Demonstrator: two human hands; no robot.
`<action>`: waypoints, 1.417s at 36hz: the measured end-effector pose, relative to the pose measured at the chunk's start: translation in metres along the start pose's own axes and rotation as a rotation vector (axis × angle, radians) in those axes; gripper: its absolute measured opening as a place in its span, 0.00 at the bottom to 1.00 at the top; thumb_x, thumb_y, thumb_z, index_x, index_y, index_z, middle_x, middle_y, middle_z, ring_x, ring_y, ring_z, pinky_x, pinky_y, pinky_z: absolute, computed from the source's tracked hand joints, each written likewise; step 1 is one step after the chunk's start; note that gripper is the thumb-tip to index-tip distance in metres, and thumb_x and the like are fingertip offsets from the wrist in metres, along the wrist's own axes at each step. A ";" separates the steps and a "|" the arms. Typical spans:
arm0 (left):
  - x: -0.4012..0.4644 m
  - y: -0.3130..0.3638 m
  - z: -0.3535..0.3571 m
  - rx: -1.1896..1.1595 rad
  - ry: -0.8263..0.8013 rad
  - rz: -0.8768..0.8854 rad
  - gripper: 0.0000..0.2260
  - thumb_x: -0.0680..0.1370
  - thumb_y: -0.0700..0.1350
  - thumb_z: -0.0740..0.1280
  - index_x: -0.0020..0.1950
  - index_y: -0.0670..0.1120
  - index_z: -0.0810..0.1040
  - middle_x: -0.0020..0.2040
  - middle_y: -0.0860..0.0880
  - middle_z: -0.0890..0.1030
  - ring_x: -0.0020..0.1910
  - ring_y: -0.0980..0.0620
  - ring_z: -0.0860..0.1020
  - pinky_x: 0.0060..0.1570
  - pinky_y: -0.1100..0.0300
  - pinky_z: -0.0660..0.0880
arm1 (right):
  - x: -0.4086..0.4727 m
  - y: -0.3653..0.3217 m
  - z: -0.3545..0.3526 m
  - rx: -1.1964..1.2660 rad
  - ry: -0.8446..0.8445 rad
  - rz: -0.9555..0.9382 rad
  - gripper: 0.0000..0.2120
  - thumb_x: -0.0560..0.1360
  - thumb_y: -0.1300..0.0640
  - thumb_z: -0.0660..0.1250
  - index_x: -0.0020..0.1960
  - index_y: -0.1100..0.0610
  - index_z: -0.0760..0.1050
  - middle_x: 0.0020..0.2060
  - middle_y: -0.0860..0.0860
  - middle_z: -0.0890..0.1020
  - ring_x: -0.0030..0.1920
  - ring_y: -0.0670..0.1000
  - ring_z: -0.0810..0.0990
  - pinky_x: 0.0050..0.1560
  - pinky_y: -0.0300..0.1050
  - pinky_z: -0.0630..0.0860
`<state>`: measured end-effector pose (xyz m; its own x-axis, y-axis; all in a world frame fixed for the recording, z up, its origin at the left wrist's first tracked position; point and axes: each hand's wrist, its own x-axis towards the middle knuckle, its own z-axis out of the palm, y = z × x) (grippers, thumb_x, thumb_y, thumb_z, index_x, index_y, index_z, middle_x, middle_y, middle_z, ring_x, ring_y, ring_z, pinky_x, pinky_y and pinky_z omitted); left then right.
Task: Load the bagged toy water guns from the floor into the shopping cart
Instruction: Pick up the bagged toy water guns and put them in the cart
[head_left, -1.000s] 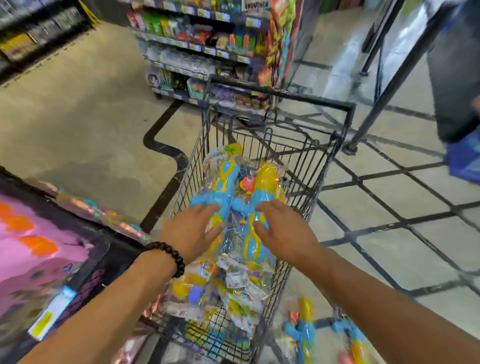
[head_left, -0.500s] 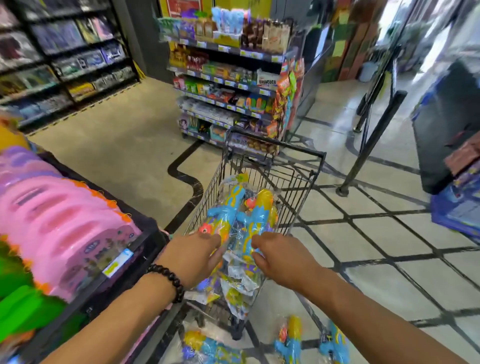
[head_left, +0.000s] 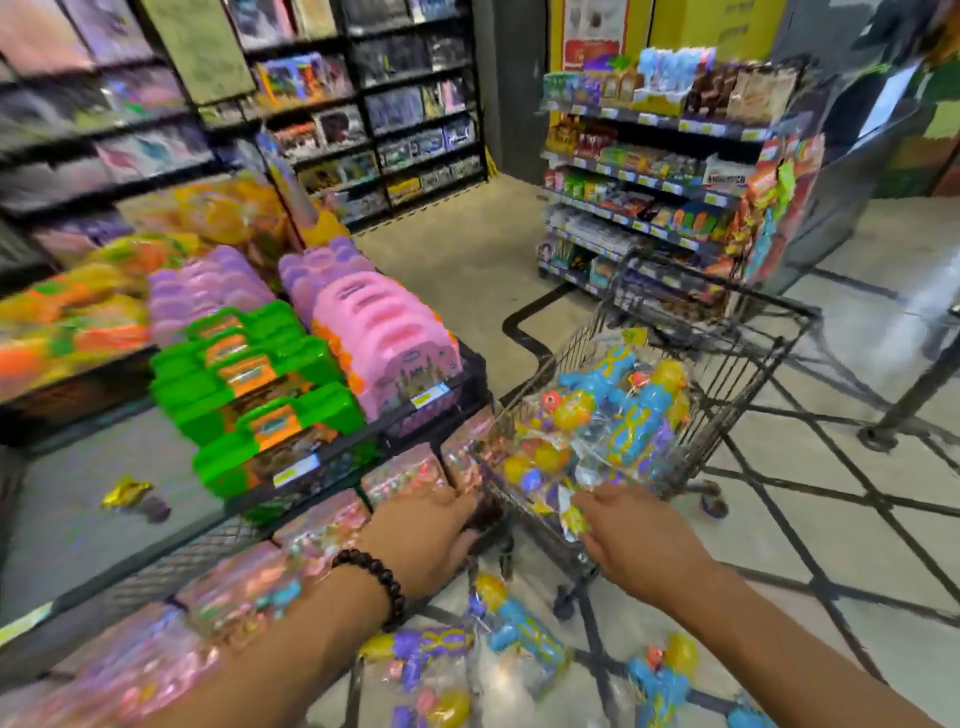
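The black wire shopping cart (head_left: 769, 307) stands ahead of me, piled with bagged toy water guns (head_left: 615, 410) in blue, yellow and orange. More bagged water guns lie on the floor below my arms: a purple and yellow one (head_left: 423, 652), a blue one (head_left: 522, 626) and another blue one (head_left: 657, 673). My left hand (head_left: 426, 538), with a bead bracelet at the wrist, hovers at the cart's near left corner and holds nothing. My right hand (head_left: 641, 543) is at the cart's near edge, fingers relaxed, its fingertips by the lowest bag. The view is blurred.
A low black display table (head_left: 363, 447) on my left carries pink cases (head_left: 387, 338) and green cases (head_left: 260, 387). A snack shelf (head_left: 649, 182) stands just beyond the cart. The foot of a black stand (head_left: 883, 434) sits on the tiled floor at right.
Both hands have drawn back from pressing on the bags in the cart to its near edge. My view has risen and swung left, so the cart looks farther off.
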<state>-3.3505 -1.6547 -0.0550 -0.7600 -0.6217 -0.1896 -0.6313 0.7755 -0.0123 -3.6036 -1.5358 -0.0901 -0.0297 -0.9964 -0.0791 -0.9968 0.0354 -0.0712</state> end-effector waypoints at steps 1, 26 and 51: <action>-0.018 -0.006 0.003 0.004 -0.007 -0.038 0.20 0.83 0.57 0.56 0.75 0.55 0.66 0.68 0.49 0.75 0.65 0.44 0.75 0.59 0.48 0.75 | 0.000 -0.011 0.003 -0.004 -0.002 -0.025 0.18 0.82 0.48 0.60 0.70 0.51 0.70 0.60 0.53 0.79 0.60 0.60 0.78 0.54 0.54 0.78; -0.558 -0.125 0.134 -0.214 0.023 -0.864 0.23 0.82 0.55 0.60 0.77 0.54 0.66 0.71 0.51 0.73 0.67 0.46 0.73 0.62 0.48 0.74 | -0.052 -0.500 0.035 -0.096 -0.082 -0.779 0.22 0.83 0.48 0.59 0.76 0.50 0.67 0.65 0.52 0.78 0.61 0.59 0.79 0.54 0.52 0.76; -0.949 -0.211 0.247 -0.314 -0.016 -0.950 0.24 0.84 0.55 0.59 0.79 0.55 0.61 0.75 0.49 0.67 0.68 0.46 0.71 0.62 0.50 0.74 | -0.186 -0.926 0.164 -0.088 -0.297 -0.884 0.18 0.82 0.46 0.60 0.70 0.49 0.69 0.63 0.52 0.78 0.61 0.58 0.79 0.51 0.54 0.78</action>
<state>-2.4582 -1.2013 -0.1155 0.0822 -0.9651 -0.2488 -0.9896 -0.1086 0.0943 -2.6634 -1.3704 -0.1726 0.7497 -0.5977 -0.2840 -0.6508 -0.7437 -0.1528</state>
